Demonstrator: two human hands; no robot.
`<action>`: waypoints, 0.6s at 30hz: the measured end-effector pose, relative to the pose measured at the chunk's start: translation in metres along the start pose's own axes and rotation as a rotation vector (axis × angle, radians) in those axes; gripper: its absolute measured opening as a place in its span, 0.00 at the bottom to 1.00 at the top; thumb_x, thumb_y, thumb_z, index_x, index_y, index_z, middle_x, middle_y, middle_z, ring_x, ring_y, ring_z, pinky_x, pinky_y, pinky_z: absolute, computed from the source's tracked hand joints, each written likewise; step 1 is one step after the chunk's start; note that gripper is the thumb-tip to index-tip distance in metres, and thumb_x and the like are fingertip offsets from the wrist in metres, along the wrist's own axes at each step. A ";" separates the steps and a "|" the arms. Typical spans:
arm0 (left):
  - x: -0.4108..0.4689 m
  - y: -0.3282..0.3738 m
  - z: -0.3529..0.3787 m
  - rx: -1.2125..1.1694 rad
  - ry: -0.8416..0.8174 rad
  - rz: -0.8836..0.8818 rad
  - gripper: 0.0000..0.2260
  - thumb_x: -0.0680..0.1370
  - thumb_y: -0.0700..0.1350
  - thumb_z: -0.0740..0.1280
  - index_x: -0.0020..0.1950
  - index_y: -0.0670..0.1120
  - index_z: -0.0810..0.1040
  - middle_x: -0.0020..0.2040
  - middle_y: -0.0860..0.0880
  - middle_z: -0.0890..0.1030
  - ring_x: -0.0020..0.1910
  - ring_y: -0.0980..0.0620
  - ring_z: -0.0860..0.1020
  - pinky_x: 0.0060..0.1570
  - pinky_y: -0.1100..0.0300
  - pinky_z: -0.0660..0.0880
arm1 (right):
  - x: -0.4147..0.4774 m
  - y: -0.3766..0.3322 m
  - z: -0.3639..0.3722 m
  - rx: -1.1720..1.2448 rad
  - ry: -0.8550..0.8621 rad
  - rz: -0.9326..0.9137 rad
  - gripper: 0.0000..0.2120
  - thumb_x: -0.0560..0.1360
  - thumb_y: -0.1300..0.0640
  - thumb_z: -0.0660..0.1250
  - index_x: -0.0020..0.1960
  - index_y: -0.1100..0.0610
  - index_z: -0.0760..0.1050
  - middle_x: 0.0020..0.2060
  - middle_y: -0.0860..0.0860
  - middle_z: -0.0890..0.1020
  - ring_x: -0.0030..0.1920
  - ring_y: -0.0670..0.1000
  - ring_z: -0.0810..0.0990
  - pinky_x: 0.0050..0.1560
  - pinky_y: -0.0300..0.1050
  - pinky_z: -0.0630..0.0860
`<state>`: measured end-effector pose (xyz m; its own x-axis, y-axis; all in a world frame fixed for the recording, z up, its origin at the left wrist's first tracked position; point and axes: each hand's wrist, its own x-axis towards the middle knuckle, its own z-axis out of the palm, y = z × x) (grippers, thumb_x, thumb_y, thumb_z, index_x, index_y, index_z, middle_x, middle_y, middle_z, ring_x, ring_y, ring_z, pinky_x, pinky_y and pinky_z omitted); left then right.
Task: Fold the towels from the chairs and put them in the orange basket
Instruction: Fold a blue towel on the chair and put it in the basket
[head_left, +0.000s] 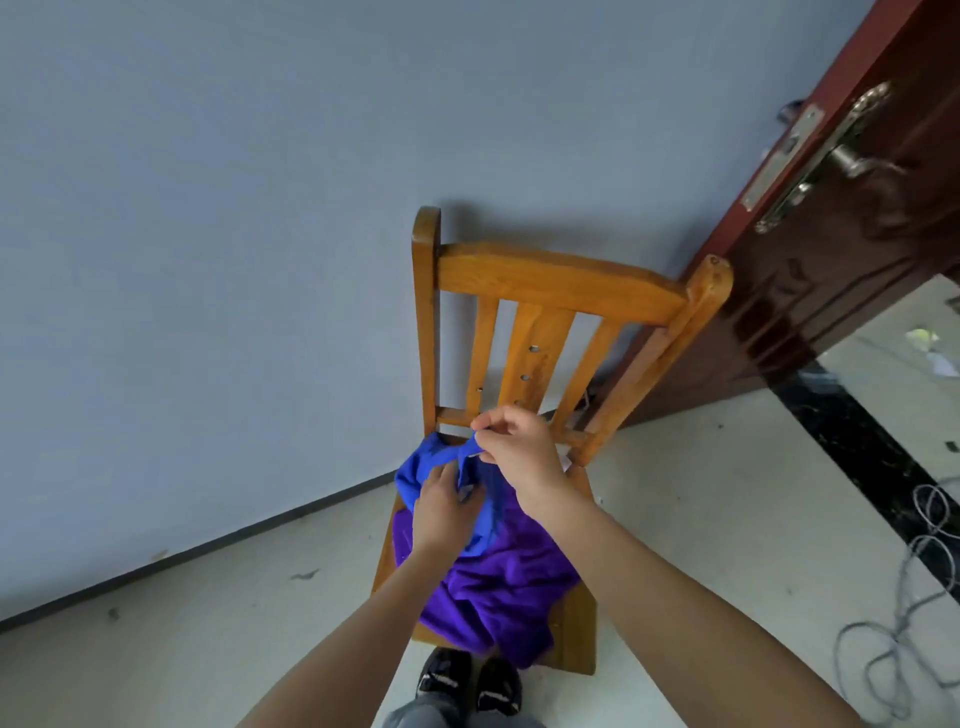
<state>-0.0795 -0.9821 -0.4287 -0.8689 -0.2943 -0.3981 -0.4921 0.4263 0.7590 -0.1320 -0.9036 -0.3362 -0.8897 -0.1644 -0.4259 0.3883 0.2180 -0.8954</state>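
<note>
Blue towel, soft and bunched, is pinched by right fingers and gripped by left fingers.

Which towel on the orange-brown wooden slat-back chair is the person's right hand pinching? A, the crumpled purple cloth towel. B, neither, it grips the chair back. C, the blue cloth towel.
C: the right hand pinches a raised corner of the blue cloth towel, while the purple cloth towel lies crumpled lower on the seat of the wooden chair.
</note>
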 end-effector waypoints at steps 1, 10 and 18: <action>-0.002 0.006 -0.008 -0.057 0.044 0.002 0.07 0.76 0.39 0.62 0.40 0.47 0.69 0.36 0.50 0.71 0.41 0.47 0.71 0.36 0.60 0.66 | -0.003 -0.016 -0.004 0.005 0.013 -0.034 0.15 0.74 0.71 0.59 0.35 0.54 0.73 0.34 0.48 0.76 0.36 0.45 0.75 0.39 0.36 0.74; -0.018 0.061 -0.099 -0.012 0.228 0.166 0.14 0.72 0.34 0.62 0.31 0.51 0.67 0.27 0.53 0.69 0.30 0.51 0.66 0.30 0.62 0.62 | -0.029 -0.145 -0.047 0.138 0.180 -0.331 0.15 0.75 0.70 0.60 0.36 0.54 0.73 0.36 0.50 0.75 0.38 0.47 0.75 0.36 0.37 0.72; -0.029 0.104 -0.157 -0.022 0.315 0.329 0.10 0.73 0.36 0.64 0.34 0.47 0.71 0.29 0.51 0.71 0.30 0.53 0.67 0.30 0.64 0.64 | -0.053 -0.216 -0.103 0.348 0.320 -0.490 0.14 0.74 0.71 0.61 0.36 0.55 0.73 0.36 0.50 0.76 0.36 0.48 0.75 0.37 0.38 0.74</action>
<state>-0.0971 -1.0635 -0.2574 -0.9186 -0.3933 0.0400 -0.1880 0.5238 0.8308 -0.1934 -0.8431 -0.1065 -0.9890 0.1391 0.0507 -0.0703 -0.1404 -0.9876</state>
